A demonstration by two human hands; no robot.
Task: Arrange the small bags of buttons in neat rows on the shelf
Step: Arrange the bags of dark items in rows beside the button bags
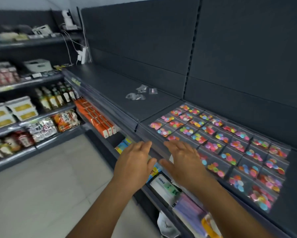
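Several small clear bags of coloured buttons (pixel 218 140) lie in neat rows on the dark grey shelf (pixel 110 86), filling its right section. A few empty-looking clear bags (pixel 139 94) lie loose farther left on the same shelf. My left hand (pixel 135 160) and my right hand (pixel 182 160) hover side by side, palms down and fingers straight, just in front of the shelf's front edge. Neither hand holds anything. My right hand sits at the near left corner of the rows and hides part of one bag.
Below the shelf are orange boxes (pixel 96 115) and packaged goods (pixel 168 188). A second shelving unit at the left carries bottles (pixel 53 97), snack packs (pixel 65 119) and tubs (pixel 20 109). A light tiled floor (pixel 50 186) lies between the units.
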